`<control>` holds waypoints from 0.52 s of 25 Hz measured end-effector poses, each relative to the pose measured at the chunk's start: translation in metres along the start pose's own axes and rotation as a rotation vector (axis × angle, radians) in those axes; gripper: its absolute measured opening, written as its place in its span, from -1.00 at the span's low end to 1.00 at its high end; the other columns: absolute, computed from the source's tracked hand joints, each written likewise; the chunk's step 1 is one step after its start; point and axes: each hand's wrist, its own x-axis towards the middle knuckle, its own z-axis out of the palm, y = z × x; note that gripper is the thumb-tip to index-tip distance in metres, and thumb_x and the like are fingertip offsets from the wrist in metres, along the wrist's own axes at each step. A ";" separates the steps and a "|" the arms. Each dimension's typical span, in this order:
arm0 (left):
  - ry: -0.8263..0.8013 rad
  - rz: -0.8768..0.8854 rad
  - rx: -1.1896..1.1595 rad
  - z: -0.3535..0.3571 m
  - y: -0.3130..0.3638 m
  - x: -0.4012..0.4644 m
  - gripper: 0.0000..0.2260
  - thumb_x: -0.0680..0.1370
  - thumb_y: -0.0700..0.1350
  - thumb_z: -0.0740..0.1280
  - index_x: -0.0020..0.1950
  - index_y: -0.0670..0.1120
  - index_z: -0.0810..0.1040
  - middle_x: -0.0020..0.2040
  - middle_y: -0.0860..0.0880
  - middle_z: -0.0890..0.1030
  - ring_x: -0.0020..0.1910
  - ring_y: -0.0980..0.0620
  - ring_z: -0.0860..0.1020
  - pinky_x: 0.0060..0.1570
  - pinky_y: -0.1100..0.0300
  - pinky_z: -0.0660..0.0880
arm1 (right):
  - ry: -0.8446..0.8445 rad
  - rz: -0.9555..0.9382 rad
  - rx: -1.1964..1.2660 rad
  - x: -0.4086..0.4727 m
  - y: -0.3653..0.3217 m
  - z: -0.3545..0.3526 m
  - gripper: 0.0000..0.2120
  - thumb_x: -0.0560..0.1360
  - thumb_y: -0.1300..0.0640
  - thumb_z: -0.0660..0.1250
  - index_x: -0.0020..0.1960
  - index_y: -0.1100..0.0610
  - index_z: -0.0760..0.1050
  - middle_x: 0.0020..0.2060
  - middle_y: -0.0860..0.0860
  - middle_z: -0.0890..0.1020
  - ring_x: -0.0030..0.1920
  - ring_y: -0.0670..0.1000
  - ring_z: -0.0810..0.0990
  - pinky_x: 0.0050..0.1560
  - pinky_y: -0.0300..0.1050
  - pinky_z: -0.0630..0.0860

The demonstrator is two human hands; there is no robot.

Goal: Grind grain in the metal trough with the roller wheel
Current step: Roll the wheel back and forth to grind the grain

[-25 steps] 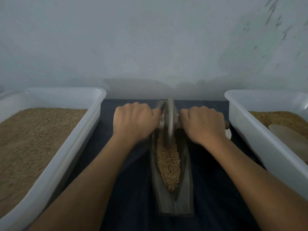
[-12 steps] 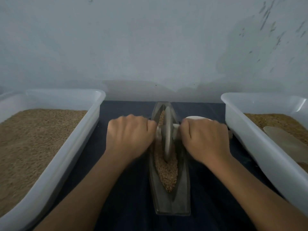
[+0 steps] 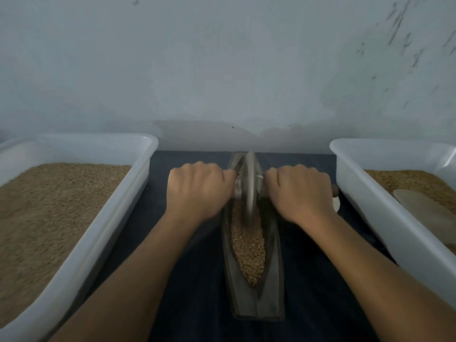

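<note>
A: What lies around the work?

B: A white tub [image 3: 138, 183] full of grain stands to the left, and a second white tub [image 3: 365, 193] stands to the right, holding grain and a flat pale scoop [image 3: 424, 208]. Both sit on a dark cloth [image 3: 320, 280] against a pale wall [image 3: 222, 70]. The right tub's wall runs just beside the right wrist, and a small white thing peeks out between them, too hidden to name.

A: And the task's own things?

B: The metal trough [image 3: 269, 299] lies lengthwise on the cloth between the tubs, with grain [image 3: 248, 253] heaped along its channel. The roller wheel [image 3: 249, 183] stands upright on edge in the far half of the trough, its lower rim down in the grain.

A: The hands?

B: The left hand [image 3: 197, 191] and the right hand [image 3: 298, 191] sit either side of the wheel, knuckles up, fingers curled tight around the axle handle ends. Both forearms reach forward, nearly straight
</note>
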 end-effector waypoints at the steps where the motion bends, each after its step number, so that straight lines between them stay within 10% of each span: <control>1: 0.063 0.014 -0.027 -0.005 0.000 -0.015 -0.63 0.43 -0.20 0.51 -0.43 0.00 0.38 -0.53 0.03 0.38 -0.61 -0.06 0.38 -0.46 0.30 0.11 | 0.020 0.011 0.042 -0.014 -0.005 -0.009 -0.48 0.62 -0.10 -0.20 -0.37 -0.01 0.34 -0.48 -0.09 0.39 -0.48 -0.05 0.31 -0.41 -0.09 0.13; 6: 0.104 -0.048 -0.191 -0.023 0.006 -0.064 -0.67 0.70 0.02 0.07 -0.27 0.08 0.30 -0.44 0.11 0.32 -0.50 0.10 0.29 -0.41 0.08 0.31 | 0.078 -0.076 0.082 -0.055 -0.013 -0.032 -0.55 0.68 -0.07 -0.14 -0.19 0.02 0.42 -0.37 -0.07 0.46 -0.36 0.03 0.45 -0.25 0.05 0.46; 13: -0.105 0.067 0.077 -0.006 -0.001 -0.015 -0.81 0.63 -0.07 0.23 -0.17 -0.01 0.36 -0.30 0.03 0.39 -0.35 -0.07 0.45 -0.39 0.15 0.25 | 0.022 0.004 0.048 -0.004 -0.005 -0.007 -0.43 0.53 -0.16 -0.26 -0.39 0.03 0.38 -0.47 -0.05 0.41 -0.46 -0.03 0.32 -0.39 -0.08 0.09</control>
